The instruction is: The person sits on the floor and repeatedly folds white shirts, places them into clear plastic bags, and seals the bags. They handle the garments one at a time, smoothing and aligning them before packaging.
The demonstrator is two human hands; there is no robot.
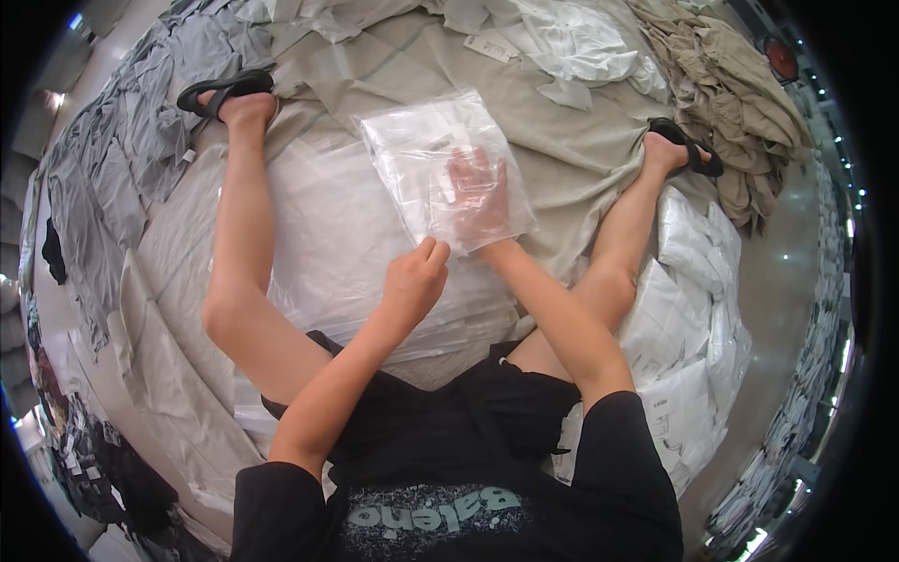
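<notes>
A clear plastic bag (398,150) lies tilted between my legs, with something white and flat showing inside it. My left hand (419,281) is closed, its thumb and fingertips pinching the bag's near edge. My right hand (476,192) reaches through the bag's near opening. It shows through the plastic with its fingers stretched out and the thumb apart. What lies under its palm is partly hidden by glare. Below the bag, a stack of flat clear plastic bags (314,220) spreads toward my lap.
Beige cloth (548,155) covers the floor in wrinkles. Grey garments (178,122) are heaped at the left, white ones (585,47) at the far side, brown ones (712,84) at the far right. Filled plastic packages (679,337) pile beside my right leg. Dark clothing (117,473) lies at the near left.
</notes>
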